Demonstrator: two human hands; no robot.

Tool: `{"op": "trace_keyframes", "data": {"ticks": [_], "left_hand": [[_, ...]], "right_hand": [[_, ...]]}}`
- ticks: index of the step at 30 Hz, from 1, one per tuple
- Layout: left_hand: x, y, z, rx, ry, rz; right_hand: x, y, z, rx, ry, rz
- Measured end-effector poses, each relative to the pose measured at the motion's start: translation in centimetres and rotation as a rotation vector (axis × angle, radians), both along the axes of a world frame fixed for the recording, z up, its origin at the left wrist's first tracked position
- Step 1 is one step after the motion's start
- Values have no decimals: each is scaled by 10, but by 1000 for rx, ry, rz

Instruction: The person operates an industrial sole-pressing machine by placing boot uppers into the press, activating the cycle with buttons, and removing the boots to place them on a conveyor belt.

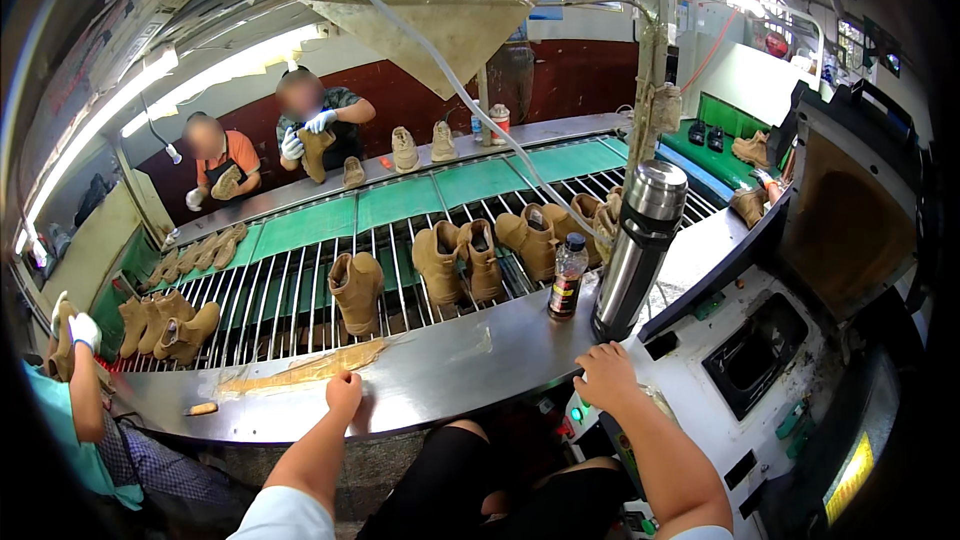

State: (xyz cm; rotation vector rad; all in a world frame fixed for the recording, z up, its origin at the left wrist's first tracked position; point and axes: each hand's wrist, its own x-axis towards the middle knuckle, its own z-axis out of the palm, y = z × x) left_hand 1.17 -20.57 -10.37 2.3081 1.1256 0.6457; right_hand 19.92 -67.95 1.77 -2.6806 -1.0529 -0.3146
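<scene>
Left hand (344, 392): curled into a loose fist, resting on the front edge of the steel bench (440, 365). Grip closed, nothing seen in it.
Right hand (605, 375): palm down on the bench corner, fingers bent over the edge just below the flask. Grip half closed; cannot tell whether it has hold of anything.
Flask (640, 245): tall steel vacuum flask, upright on the bench, just beyond the right hand, not touching it.
Bottle (567, 278): small dark drink bottle, upright, just beside the flask on its left.
Glue smear (305, 370): long tan streak on the bench, running left from the left hand.
Stub (201, 408): short tan piece lying on the bench, well left of the left hand.
Boot (357, 290): tan boot upright on the rod conveyor (290, 300), nearest to the left hand, beyond the bench.
More boots (460, 258): pairs standing on the rods to the right; a cluster (170, 325) at the left end.
Green belt (400, 200): behind the rods; boots stand on the far ledge.
Machine (760, 360): white press with a dark opening, right of the right hand.
Co-workers: two people (300, 130) across the line, each holding a boot; one gloved hand (84, 330) at the left edge.
Hose (450, 80): clear tube hanging down across the line.
</scene>
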Motion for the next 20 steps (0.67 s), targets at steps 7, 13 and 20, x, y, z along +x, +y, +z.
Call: {"op": "trace_keyframes", "data": {"ticks": [7, 13, 20], "left_hand": [[17, -25, 5, 227, 138, -35], [14, -22, -2, 225, 148, -32], [26, -39, -8, 203, 103, -47]], "right_hand": [[1, -4, 2, -34, -21, -13], [0, -1, 1, -13, -7, -12], [-2, -2, 2, 108, 5, -80]]}}
